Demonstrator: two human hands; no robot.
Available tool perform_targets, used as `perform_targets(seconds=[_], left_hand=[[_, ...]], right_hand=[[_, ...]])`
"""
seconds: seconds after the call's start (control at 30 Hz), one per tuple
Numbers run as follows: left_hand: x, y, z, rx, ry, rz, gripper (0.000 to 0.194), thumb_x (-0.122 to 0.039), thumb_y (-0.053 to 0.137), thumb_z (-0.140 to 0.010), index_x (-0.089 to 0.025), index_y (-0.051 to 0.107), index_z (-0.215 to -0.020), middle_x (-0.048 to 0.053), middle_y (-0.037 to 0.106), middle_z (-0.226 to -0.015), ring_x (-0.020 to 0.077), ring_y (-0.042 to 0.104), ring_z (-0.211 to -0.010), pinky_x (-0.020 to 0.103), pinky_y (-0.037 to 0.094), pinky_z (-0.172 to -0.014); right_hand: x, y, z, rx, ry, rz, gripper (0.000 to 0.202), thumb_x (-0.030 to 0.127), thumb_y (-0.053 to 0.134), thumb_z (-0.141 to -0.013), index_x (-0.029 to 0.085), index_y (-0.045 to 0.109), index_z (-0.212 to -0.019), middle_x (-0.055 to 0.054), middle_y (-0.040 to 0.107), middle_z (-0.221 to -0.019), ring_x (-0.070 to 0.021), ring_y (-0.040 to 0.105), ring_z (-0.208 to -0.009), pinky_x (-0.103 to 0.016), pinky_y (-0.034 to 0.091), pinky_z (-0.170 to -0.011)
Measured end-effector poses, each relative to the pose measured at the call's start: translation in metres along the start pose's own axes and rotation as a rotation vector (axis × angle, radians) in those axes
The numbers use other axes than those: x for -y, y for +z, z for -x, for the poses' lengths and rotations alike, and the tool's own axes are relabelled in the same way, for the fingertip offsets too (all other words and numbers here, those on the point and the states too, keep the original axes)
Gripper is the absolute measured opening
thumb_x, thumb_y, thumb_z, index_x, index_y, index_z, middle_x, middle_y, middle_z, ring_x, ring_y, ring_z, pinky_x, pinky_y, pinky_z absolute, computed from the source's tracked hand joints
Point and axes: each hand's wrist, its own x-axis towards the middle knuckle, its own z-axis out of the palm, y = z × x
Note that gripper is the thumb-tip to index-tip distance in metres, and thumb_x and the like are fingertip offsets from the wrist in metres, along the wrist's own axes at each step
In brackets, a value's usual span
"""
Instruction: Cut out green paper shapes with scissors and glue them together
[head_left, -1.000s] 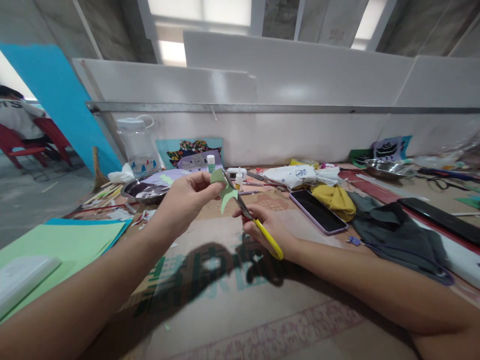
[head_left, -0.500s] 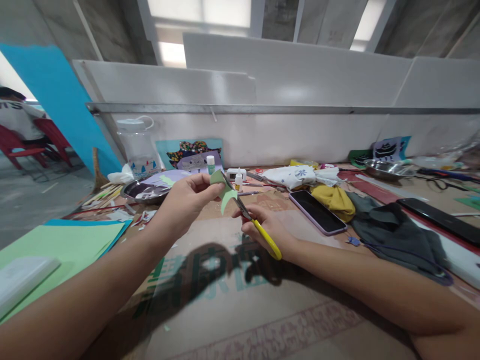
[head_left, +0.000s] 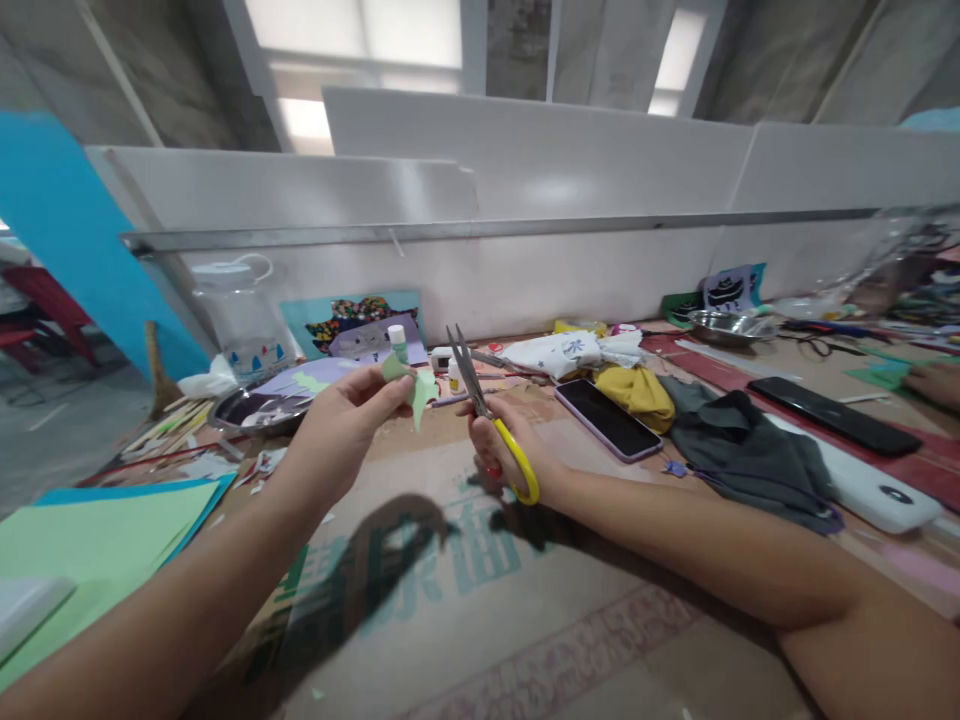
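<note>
Pinched between the thumb and fingers of my left hand [head_left: 356, 420] is a small light green paper piece [head_left: 423, 396] with a pointed end hanging down. My right hand [head_left: 510, 440] is wrapped round the yellow handles of a pair of scissors [head_left: 516, 462]. The scissors' blades point up and stand slightly apart, to the right of the paper and not touching it. Both hands are raised over the cardboard-covered table [head_left: 420, 640].
Green and blue sheets [head_left: 105, 540] lie at the left. Behind are a metal bowl [head_left: 232, 410], a clear jug [head_left: 244, 315] and a glue stick [head_left: 397, 343]. A phone [head_left: 607, 420] and dark cloth [head_left: 750, 450] lie right. Another person's hand [head_left: 934, 383] shows at the right edge.
The scissors have come away from the green paper and point more upright, blades slightly apart. The paper has turned in my left hand. The camera view has swung a little to the right.
</note>
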Motion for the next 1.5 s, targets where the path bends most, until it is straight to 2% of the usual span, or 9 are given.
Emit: perform_targets(seconds=[0.17,0.37,0.47,0.6,0.77,0.93,1.13,1.33,1.5], left_hand=[[0.007,-0.001,0.001,0.002,-0.076,-0.030,0.033,-0.044,0.089,-0.070,-0.019,0.076,-0.088,0.000,0.072,-0.083,0.0149,0.061,-0.076,0.022,0.049,-0.073],[0.054,0.014,0.011,0.080,-0.307,0.006,0.043,-0.052,0.089,-0.067,-0.018,0.070,-0.085,-0.001,0.067,-0.072,0.0149,0.060,-0.063,0.024,0.049,-0.059],[0.063,0.018,0.014,0.036,-0.365,0.006,0.046,-0.053,0.090,-0.063,-0.018,0.064,-0.076,-0.003,0.062,-0.064,0.0134,0.058,-0.058,0.022,0.045,-0.053],[0.051,0.012,0.009,0.068,-0.266,0.004,0.036,-0.050,0.086,-0.072,-0.019,0.070,-0.081,-0.001,0.068,-0.072,0.0147,0.063,-0.067,0.024,0.051,-0.063],[0.030,0.008,0.005,0.024,-0.205,-0.030,0.039,-0.047,0.089,-0.065,-0.017,0.075,-0.084,0.004,0.074,-0.083,0.0168,0.065,-0.075,0.026,0.052,-0.072],[0.016,0.006,0.004,0.040,-0.191,0.000,0.033,-0.047,0.085,-0.071,-0.018,0.076,-0.084,0.003,0.075,-0.082,0.0172,0.066,-0.077,0.027,0.052,-0.075],[0.004,0.001,0.003,0.063,-0.126,-0.025,0.025,-0.042,0.081,-0.076,-0.019,0.074,-0.084,0.001,0.073,-0.083,0.0160,0.064,-0.077,0.027,0.050,-0.077],[-0.001,0.004,0.005,-0.012,-0.067,-0.016,0.025,-0.035,0.082,-0.071,-0.021,0.061,-0.070,-0.004,0.065,-0.069,0.0131,0.058,-0.066,0.025,0.047,-0.067],[0.001,0.006,0.006,0.037,-0.045,0.033,0.023,-0.031,0.081,-0.073,-0.021,0.061,-0.072,-0.003,0.066,-0.074,0.0128,0.060,-0.071,0.025,0.047,-0.071]], right_hand=[[0.007,0.004,0.004,-0.075,0.008,-0.081,0.058,0.073,0.068,-0.082,0.022,0.055,-0.107,0.010,0.037,-0.061,-0.0069,0.033,-0.045,-0.021,0.029,-0.043],[0.007,0.003,0.004,-0.108,0.023,-0.137,0.059,0.074,0.069,-0.079,0.023,0.055,-0.104,0.011,0.039,-0.060,-0.0067,0.033,-0.045,-0.019,0.028,-0.042],[0.004,0.001,0.002,-0.143,0.031,-0.136,0.059,0.074,0.067,-0.080,0.023,0.055,-0.105,0.011,0.038,-0.061,-0.0067,0.031,-0.045,-0.019,0.028,-0.042],[0.005,-0.001,0.003,-0.116,-0.010,-0.050,0.061,0.075,0.066,-0.081,0.023,0.054,-0.111,0.008,0.041,-0.071,-0.0071,0.033,-0.050,-0.020,0.029,-0.045],[0.014,-0.001,0.009,-0.013,-0.014,0.041,0.062,0.074,0.062,-0.086,0.022,0.054,-0.117,0.003,0.044,-0.082,-0.0092,0.038,-0.060,-0.022,0.032,-0.052],[0.025,0.001,0.011,0.107,0.071,0.047,0.071,0.080,0.069,-0.074,0.020,0.060,-0.113,0.004,0.044,-0.077,-0.0106,0.040,-0.063,-0.024,0.034,-0.055],[0.030,0.006,0.013,0.102,0.139,0.073,0.069,0.077,0.074,-0.070,0.017,0.066,-0.104,0.004,0.046,-0.071,-0.0108,0.039,-0.062,-0.024,0.033,-0.054],[0.029,0.006,0.013,0.126,0.152,0.066,0.066,0.074,0.076,-0.071,0.018,0.066,-0.105,0.004,0.047,-0.071,-0.0100,0.039,-0.060,-0.024,0.032,-0.053],[0.030,0.009,0.015,0.133,0.150,0.071,0.068,0.076,0.073,-0.072,0.018,0.066,-0.106,0.004,0.046,-0.073,-0.0106,0.038,-0.061,-0.024,0.031,-0.054]])
